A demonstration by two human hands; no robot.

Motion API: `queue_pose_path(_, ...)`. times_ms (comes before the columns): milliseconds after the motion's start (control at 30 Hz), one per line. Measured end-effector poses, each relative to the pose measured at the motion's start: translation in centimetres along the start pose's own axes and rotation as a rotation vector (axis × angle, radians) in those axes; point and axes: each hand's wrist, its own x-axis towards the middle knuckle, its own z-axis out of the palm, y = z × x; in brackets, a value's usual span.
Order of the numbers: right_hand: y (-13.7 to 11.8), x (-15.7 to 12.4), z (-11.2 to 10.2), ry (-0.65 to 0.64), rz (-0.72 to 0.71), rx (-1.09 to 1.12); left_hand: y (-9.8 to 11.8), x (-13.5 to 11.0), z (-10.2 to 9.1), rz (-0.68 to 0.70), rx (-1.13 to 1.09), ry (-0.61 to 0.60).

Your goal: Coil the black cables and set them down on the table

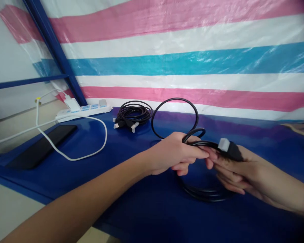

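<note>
Both hands hold a black cable above the table, its strands gathered in loops. My left hand pinches the strands, and one big loop rises behind it. My right hand is closed round the coil and meets the left fingertips. By the right hand is the cable's black plug, with a light grey cap on its end. Lower strands of the coil hang beneath both hands. The right fingers partly hide the strands they grip.
A second coiled black cable with capped plugs lies at the back of the blue table. To the left are a white power strip, a white cord and a black flat object. A striped plastic sheet hangs behind.
</note>
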Motion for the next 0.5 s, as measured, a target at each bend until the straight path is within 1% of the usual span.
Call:
queue_pose_path(33,-0.1,-0.1,0.1,0.01,-0.008,-0.036,0.3,-0.2,0.2,-0.04,-0.009,0.003)
queue_pose_path(67,-0.2,-0.3,0.2,0.047,-0.035,-0.095,0.5,-0.3,0.4,-0.07,-0.028,0.022)
queue_pose_path(100,-0.2,-0.3,0.3,0.116,-0.083,-0.187,0.6,-0.4,0.7,-0.083,-0.054,0.053)
queue_pose_path(133,-0.3,-0.4,0.4,0.21,-0.158,-0.316,0.6,-0.4,1.0,-0.082,-0.08,0.085)
queue_pose_path(167,-0.3,-0.4,0.4,0.316,-0.262,-0.471,0.5,-0.4,1.2,-0.074,-0.098,0.112)
queue_pose_path(233,-0.3,-0.2,0.3,0.509,-0.529,-0.8,0.3,-0.4,1.5,-0.077,-0.111,0.132)
queue_pose_path(267,-0.3,-0.2,0.1,0.578,-0.666,-0.942,0.3,-0.4,1.5,-0.084,-0.11,0.121)
queue_pose_path(300,-0.2,-0.1,-0.1,0.617,-0.786,-1.052,0.3,-0.4,1.4,-0.091,-0.11,0.101)
queue_pose_path(333,-0.1,0.0,-0.3,0.623,-0.873,-1.126,0.3,-0.4,1.3,-0.098,-0.11,0.074)
queue_pose_path(367,0.0,0.0,-0.5,0.602,-0.923,-1.163,0.4,-0.4,1.1,-0.106,-0.109,0.041)
queue_pose_path(433,0.2,-0.1,-0.6,0.523,-0.913,-1.138,0.7,-0.6,0.7,-0.121,-0.101,-0.034)
queue_pose_path(500,0.3,-0.4,-0.4,0.447,-0.843,-1.041,1.0,-0.8,0.5,-0.124,-0.082,-0.075)
